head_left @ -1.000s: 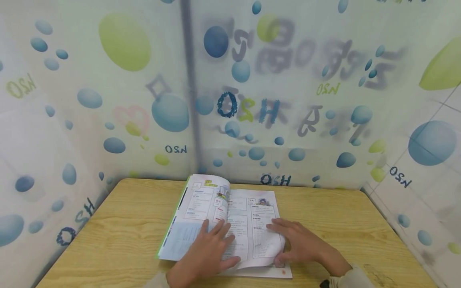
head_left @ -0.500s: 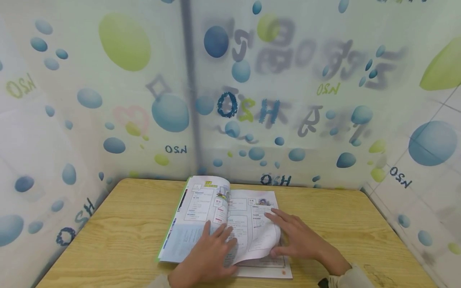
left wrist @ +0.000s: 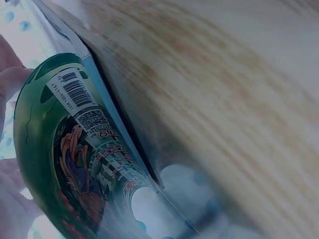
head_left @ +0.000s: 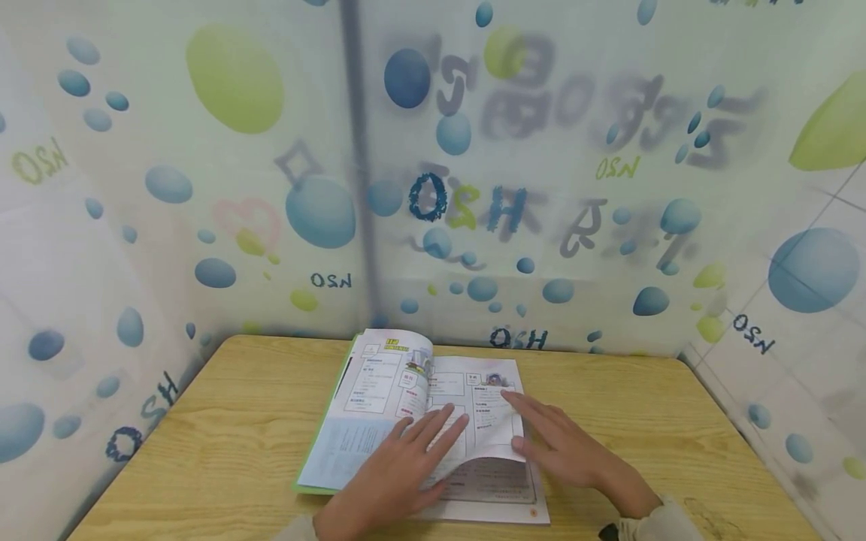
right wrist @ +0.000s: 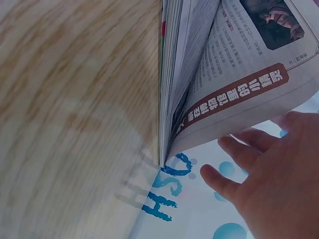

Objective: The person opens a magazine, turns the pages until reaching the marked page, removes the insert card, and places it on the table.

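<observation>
An open magazine (head_left: 365,458) lies on the table, with a thick curl of pages at its left side and a printed page (head_left: 497,439) on the right whose lower edge is raised. My left hand (head_left: 399,466) rests across the lower middle with its fingers extended. At the right edge, my right hand (head_left: 564,451) touches the raised page, its fingers fairly straight. In the right wrist view, the thumb stands apart from the bent page (right wrist: 234,84). The left wrist view shows the green back cover (left wrist: 37,129) with a barcode; part of a hand (left wrist: 12,82) shows beside it.
The wooden table (head_left: 643,406) extends on both sides of the magazine. Curtains (head_left: 271,188) printed with bubbles and letters hang behind it and along both sides. A small dark item (head_left: 609,532) shows at the right sleeve.
The right page's lower edge has lifted higher, uncovering more of the page beneath. My left fingers have moved right over the page. My right hand has stayed near the right edge.
</observation>
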`<action>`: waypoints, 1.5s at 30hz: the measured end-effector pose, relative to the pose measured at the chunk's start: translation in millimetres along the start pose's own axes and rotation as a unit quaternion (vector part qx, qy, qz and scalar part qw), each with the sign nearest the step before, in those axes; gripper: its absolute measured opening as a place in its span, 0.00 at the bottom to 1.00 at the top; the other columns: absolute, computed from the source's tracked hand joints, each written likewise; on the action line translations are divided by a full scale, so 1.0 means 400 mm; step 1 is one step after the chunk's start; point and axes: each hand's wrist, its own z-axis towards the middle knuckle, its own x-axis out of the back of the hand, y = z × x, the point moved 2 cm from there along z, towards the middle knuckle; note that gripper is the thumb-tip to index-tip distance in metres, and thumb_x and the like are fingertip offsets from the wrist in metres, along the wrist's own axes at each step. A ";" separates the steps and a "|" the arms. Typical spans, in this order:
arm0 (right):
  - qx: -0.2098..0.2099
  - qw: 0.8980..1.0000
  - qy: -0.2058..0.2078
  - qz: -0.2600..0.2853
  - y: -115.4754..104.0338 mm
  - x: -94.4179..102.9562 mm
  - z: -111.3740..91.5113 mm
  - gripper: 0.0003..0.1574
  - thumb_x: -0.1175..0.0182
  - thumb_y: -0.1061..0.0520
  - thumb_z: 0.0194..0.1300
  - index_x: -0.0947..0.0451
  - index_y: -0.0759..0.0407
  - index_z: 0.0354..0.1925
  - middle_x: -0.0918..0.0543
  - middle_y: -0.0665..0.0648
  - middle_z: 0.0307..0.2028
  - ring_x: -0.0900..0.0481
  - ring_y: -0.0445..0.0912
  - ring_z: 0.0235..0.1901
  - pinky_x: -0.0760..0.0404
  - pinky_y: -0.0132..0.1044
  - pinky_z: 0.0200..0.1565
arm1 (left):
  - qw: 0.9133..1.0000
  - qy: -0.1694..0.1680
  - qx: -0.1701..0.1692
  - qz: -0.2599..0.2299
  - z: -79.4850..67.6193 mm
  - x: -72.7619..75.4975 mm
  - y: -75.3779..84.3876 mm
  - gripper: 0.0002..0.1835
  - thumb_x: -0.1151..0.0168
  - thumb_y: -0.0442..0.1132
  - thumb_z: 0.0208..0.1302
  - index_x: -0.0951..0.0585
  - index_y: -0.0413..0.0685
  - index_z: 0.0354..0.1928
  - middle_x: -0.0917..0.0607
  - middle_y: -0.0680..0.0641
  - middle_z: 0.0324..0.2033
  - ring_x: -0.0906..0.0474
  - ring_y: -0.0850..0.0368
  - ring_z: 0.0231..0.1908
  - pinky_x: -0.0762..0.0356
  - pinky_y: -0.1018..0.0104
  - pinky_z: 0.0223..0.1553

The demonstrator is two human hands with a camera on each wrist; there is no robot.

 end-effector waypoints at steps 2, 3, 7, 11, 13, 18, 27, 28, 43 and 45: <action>0.002 1.000 0.003 0.011 0.001 0.000 -0.001 0.36 0.56 0.41 0.78 0.48 0.43 0.78 0.40 0.57 0.75 0.41 0.60 0.72 0.42 0.67 0.66 | 1.000 0.009 -0.025 0.010 0.002 0.004 0.005 0.55 0.29 0.55 0.58 0.53 0.61 0.80 0.45 0.47 0.77 0.39 0.51 0.72 0.29 0.45 0.62; 0.006 1.000 0.006 0.018 0.002 0.000 -0.001 0.34 0.58 0.44 0.79 0.48 0.44 0.78 0.40 0.58 0.75 0.41 0.61 0.72 0.42 0.67 0.66 | 0.999 0.012 -0.036 0.017 0.002 0.005 0.007 0.55 0.29 0.54 0.58 0.53 0.63 0.80 0.48 0.48 0.78 0.42 0.51 0.73 0.30 0.46 0.63; 0.016 0.999 0.016 0.033 0.003 0.000 -0.002 0.33 0.58 0.51 0.80 0.47 0.47 0.78 0.40 0.59 0.75 0.41 0.60 0.72 0.43 0.67 0.66 | 0.995 0.037 -0.075 0.045 0.001 0.006 0.013 0.52 0.29 0.48 0.59 0.50 0.67 0.79 0.52 0.49 0.79 0.50 0.52 0.76 0.34 0.47 0.66; 0.013 0.999 0.019 0.022 0.005 0.001 -0.001 0.35 0.56 0.48 0.79 0.48 0.48 0.78 0.41 0.59 0.75 0.41 0.60 0.72 0.42 0.67 0.66 | 0.992 0.051 -0.093 0.062 0.000 0.002 0.015 0.49 0.30 0.47 0.61 0.49 0.68 0.79 0.52 0.50 0.79 0.55 0.52 0.77 0.37 0.45 0.68; 0.012 1.000 0.022 0.013 0.005 0.001 -0.001 0.36 0.54 0.47 0.78 0.48 0.49 0.78 0.41 0.59 0.75 0.41 0.60 0.72 0.42 0.67 0.66 | 0.992 0.046 -0.096 0.071 0.000 0.001 0.014 0.47 0.31 0.47 0.62 0.48 0.68 0.79 0.52 0.51 0.79 0.57 0.51 0.77 0.39 0.43 0.68; 0.000 1.000 0.030 -0.004 0.008 0.003 -0.003 0.42 0.49 0.45 0.75 0.52 0.51 0.79 0.47 0.57 0.77 0.43 0.60 0.73 0.42 0.67 0.65 | 0.988 0.035 -0.108 0.103 0.002 0.002 0.014 0.38 0.34 0.46 0.65 0.37 0.65 0.75 0.47 0.51 0.78 0.59 0.51 0.77 0.45 0.42 0.70; -0.038 0.999 -0.003 -0.026 0.017 0.005 -0.002 0.49 0.48 0.36 0.72 0.51 0.59 0.78 0.48 0.63 0.77 0.46 0.64 0.73 0.43 0.68 0.66 | 0.978 0.024 -0.124 0.164 0.003 0.000 0.011 0.23 0.38 0.44 0.61 0.18 0.61 0.59 0.33 0.50 0.72 0.48 0.49 0.75 0.53 0.46 0.73; -0.039 0.999 -0.012 -0.025 0.017 0.003 -0.002 0.49 0.48 0.36 0.72 0.50 0.58 0.78 0.47 0.65 0.76 0.45 0.64 0.73 0.43 0.68 0.66 | 0.978 0.021 -0.124 0.165 0.003 0.000 0.010 0.22 0.38 0.44 0.60 0.17 0.61 0.58 0.32 0.50 0.72 0.47 0.49 0.75 0.53 0.45 0.73; 0.026 0.989 -0.134 -0.051 0.029 -0.021 -0.009 0.62 0.30 0.23 0.44 0.31 0.50 0.71 0.34 0.61 0.71 0.34 0.59 0.69 0.36 0.67 0.62 | 0.985 -0.007 -0.091 0.148 0.003 0.003 -0.008 0.18 0.37 0.51 0.60 0.14 0.57 0.50 0.26 0.48 0.67 0.41 0.47 0.73 0.47 0.42 0.71; 0.013 0.987 -0.148 -0.056 0.031 -0.024 -0.010 0.62 0.30 0.23 0.42 0.30 0.48 0.70 0.34 0.59 0.72 0.34 0.58 0.69 0.36 0.65 0.63 | 0.986 -0.019 -0.085 0.139 0.003 0.007 -0.011 0.18 0.37 0.51 0.60 0.15 0.57 0.51 0.27 0.47 0.68 0.41 0.47 0.73 0.46 0.42 0.71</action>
